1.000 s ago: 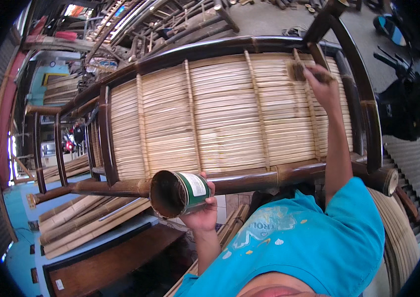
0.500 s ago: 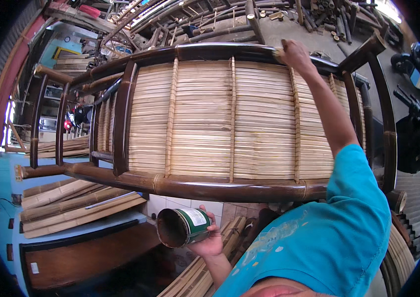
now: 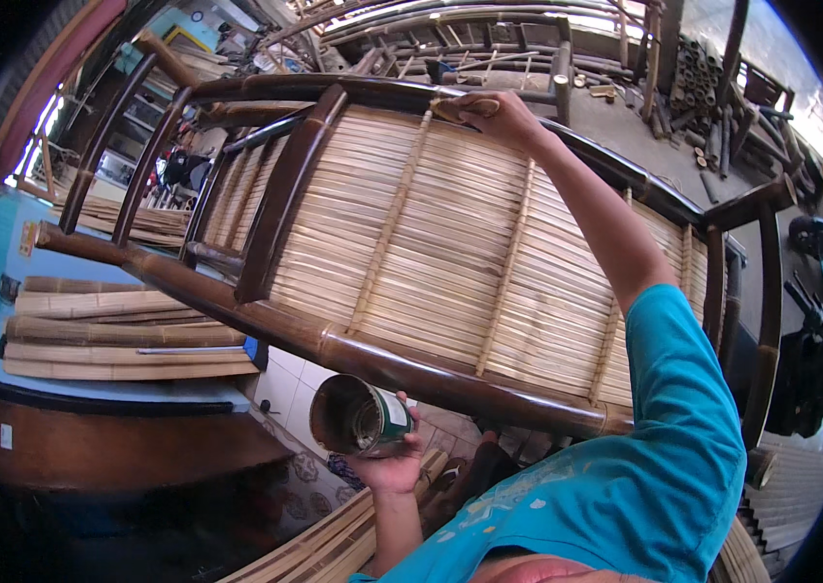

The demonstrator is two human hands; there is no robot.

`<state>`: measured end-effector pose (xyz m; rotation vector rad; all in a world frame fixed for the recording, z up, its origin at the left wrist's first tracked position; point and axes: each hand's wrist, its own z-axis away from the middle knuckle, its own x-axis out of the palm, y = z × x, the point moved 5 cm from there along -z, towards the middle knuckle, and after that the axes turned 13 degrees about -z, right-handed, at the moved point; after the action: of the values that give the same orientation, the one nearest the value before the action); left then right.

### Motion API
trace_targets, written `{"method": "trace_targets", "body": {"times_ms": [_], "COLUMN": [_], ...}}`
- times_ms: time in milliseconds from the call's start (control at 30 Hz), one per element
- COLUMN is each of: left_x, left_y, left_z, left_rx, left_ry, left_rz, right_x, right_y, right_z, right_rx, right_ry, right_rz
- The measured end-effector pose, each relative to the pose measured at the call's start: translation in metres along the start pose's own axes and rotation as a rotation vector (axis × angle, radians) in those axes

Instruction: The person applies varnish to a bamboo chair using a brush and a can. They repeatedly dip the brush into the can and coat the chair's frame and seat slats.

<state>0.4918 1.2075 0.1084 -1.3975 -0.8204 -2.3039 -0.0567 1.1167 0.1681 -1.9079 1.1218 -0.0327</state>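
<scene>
The left hand [image 3: 394, 464] is curled around an open tin can [image 3: 361, 416], held low and tipped on its side just below the dark front rail [image 3: 402, 369] of a bamboo bench. Farther off, the right hand [image 3: 497, 115] is stretched to the far rail [image 3: 605, 160], its fingers pinched on a small brush [image 3: 452, 107] pressed against the top of the slatted panel [image 3: 450, 243]. Judging by this, strokes are best laid along the pole, with the brush lightly loaded and the can kept from tipping further so nothing is spilled.
</scene>
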Motion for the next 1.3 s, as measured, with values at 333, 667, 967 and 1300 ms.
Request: {"method": "trace_targets", "body": {"times_ms": [333, 667, 967, 1300], "left_x": [-0.035, -0.075, -0.074, -0.059], "left_y": [0.058, 0.112, 0.127, 0.128], "left_z": [0.028, 0.037, 0.023, 0.021], "left_rx": [0.259, 0.405, 0.419, 0.392], "left_ry": [0.017, 0.047, 0.054, 0.006], "left_rz": [0.036, 0.015, -0.025, 0.006], "right_x": [0.026, 0.123, 0.235, 0.234], "right_y": [0.0, -0.058, -0.12, -0.133], "right_z": [-0.038, -0.142, -0.053, -0.034], "right_rx": [0.319, -0.044, 0.133, -0.176], "right_ry": [-0.116, 0.282, -0.128, -0.019], "right_rz": [0.471, 0.189, -0.368, -0.254]}}
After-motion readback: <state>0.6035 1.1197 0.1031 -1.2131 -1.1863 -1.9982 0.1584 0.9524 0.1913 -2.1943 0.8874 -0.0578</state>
